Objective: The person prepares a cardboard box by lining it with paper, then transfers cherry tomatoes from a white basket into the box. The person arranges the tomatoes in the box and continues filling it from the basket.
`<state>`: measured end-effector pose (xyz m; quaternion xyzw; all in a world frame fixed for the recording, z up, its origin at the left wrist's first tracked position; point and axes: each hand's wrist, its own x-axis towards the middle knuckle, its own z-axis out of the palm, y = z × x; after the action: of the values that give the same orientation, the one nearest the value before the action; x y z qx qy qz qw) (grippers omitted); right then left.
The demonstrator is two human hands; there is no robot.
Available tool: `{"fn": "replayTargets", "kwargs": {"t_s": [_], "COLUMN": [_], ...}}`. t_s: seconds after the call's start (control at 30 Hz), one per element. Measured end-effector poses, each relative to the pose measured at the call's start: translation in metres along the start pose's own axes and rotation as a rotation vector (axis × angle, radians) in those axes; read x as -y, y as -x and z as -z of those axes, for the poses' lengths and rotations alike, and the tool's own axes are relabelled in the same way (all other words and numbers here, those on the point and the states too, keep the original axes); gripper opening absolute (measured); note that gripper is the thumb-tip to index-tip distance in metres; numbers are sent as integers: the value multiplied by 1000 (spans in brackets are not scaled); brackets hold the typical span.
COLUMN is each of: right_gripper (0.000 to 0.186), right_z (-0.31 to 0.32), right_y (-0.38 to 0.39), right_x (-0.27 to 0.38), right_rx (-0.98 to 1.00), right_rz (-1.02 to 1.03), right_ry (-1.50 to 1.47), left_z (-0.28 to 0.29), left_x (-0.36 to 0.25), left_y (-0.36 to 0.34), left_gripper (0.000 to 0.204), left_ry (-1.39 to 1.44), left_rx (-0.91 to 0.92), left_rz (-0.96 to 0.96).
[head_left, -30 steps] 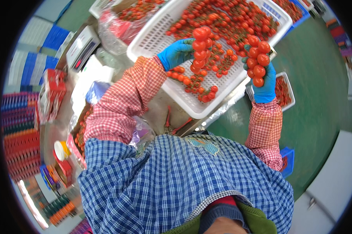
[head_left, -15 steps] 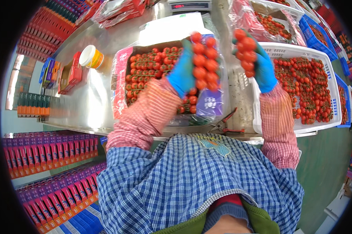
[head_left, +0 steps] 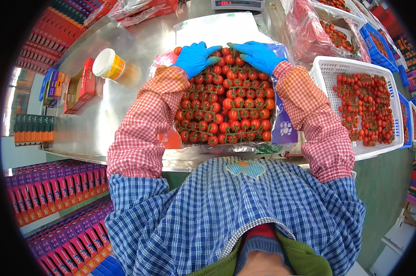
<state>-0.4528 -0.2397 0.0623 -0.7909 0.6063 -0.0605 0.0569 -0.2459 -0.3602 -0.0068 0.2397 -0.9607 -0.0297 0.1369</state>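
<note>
A lined carton (head_left: 285, 126) in front of me holds rows of red cherry tomatoes (head_left: 240, 103) on green stems. At its far left corner, my left hand (head_left: 195, 59) in a blue glove lies over the tomatoes, fingers stretched and thumb pointing inward. One tomato (head_left: 177, 50) shows just beyond its left side. My right hand (head_left: 259, 56), also gloved, rests on the far right part of the tomatoes with fingers extended toward the left hand. The fingertips of both gloves look darkened. What lies under the palms is hidden.
To the right stands a white crate (head_left: 323, 76) of vine tomatoes. A white-lidded tub (head_left: 107, 63) and a small red box (head_left: 86, 83) are on the left of the metal table. A scale (head_left: 238, 4) sits at the back; stacked cartons (head_left: 60, 184) fill the lower left.
Both hands have gone from holding tomato bunches in the air to lying on the carton's far side. The carton's right part, partly bare before, is now filled with tomatoes.
</note>
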Motion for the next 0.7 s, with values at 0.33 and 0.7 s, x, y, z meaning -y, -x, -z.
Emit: {"fn": "replayTargets", "kwargs": {"t_s": [0.33, 0.7], "right_gripper": [66, 54], "right_z": [4, -41], "right_y": [15, -43], "right_x": [30, 68], "right_rx": [10, 102], "right_rz": [-94, 87], "right_ry": [298, 318], "left_z": [5, -24], "left_x": [22, 56], "left_y": [29, 50], "left_gripper": [51, 45], "left_ry": [75, 629], "left_rx": [-259, -254], "left_rz": [-5, -81]}}
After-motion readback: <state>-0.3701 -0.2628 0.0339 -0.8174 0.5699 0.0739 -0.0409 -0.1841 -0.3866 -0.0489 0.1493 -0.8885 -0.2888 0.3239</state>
